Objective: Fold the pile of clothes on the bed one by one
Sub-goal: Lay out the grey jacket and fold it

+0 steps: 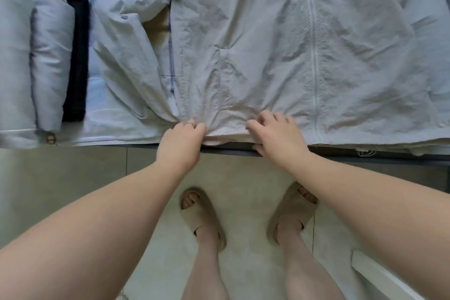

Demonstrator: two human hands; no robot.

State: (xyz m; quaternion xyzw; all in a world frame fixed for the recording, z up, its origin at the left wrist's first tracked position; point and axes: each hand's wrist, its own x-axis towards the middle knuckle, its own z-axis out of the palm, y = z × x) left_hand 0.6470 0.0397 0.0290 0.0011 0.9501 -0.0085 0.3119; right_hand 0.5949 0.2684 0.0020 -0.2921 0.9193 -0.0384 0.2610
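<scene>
A pale grey-white zip jacket (267, 44) lies spread flat on the bed, its zip running up the right of centre and one sleeve folded down on the left. My left hand (181, 140) grips the bottom hem at the bed's near edge, bunching the cloth. My right hand (275, 134) pinches the same hem a short way to the right, fingers curled over the fabric and thumb under it.
Folded clothes (48, 61), pale ones and a dark navy one, lie stacked at the left of the bed. The bed edge (365, 153) runs across the middle. Below it are tiled floor and my feet in beige sandals. A white object (379, 275) stands at lower right.
</scene>
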